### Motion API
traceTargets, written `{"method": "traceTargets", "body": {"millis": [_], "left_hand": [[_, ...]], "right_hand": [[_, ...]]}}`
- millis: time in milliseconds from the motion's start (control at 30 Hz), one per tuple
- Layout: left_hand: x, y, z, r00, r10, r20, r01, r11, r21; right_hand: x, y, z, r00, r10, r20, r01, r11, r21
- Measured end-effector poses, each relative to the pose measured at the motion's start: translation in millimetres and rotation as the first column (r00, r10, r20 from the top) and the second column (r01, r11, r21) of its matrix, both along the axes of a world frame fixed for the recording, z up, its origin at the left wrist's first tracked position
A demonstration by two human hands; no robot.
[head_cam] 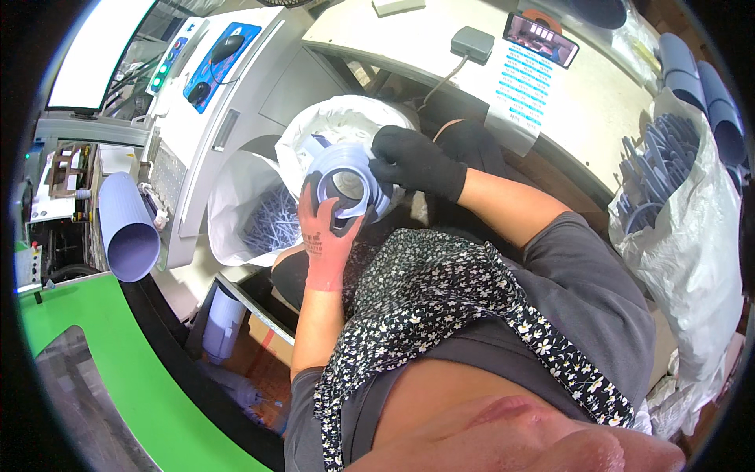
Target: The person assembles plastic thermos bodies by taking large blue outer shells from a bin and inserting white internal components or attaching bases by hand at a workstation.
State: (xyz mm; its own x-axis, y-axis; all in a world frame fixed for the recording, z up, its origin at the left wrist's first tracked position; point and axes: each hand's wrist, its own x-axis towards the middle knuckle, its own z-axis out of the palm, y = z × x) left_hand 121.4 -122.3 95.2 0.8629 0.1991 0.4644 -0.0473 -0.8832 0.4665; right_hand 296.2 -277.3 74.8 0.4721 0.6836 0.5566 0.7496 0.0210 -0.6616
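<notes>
A blue-grey ringed plastic part (352, 162) with a round opening is held over a white-lined bin (330, 106). My left hand (330, 227), in a pink glove with dark fingertips, grips its near side, the fingers around the rim. My right hand (413, 162), in a black glove, has its fingers curled against the far right side of the part. Something small and whitish shows at those fingertips; what it is cannot be made out. Left of the part, a white bag (233, 203) holds thin blue-grey plastic strips (271, 221).
A worktable (581, 118) bears a phone (541, 40), a sticker sheet (522, 88) and a grey corded box (472, 44). A white sack (678, 259) of plastic pieces stands right. Left are a machine cabinet (236, 76), a blue-grey tube (127, 224) and a green surface (141, 377).
</notes>
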Motion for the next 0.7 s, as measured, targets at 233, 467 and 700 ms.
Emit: {"method": "traceTargets", "body": {"millis": [233,467,700], "left_hand": [[23,4,-31,0.996,-0.049,0.079,0.056,0.995,-0.085],[37,-5,-29,0.996,-0.092,-0.004,0.091,0.994,-0.064],[37,-9,-42,0.992,-0.074,0.101,0.088,0.985,-0.146]], "right_hand": [[-30,-17,50,0.985,0.152,0.081,-0.157,0.986,0.056],[-33,-19,56,0.953,0.296,0.06,-0.263,0.912,-0.316],[-40,-15,52,0.965,0.261,0.002,-0.254,0.942,-0.217]]}}
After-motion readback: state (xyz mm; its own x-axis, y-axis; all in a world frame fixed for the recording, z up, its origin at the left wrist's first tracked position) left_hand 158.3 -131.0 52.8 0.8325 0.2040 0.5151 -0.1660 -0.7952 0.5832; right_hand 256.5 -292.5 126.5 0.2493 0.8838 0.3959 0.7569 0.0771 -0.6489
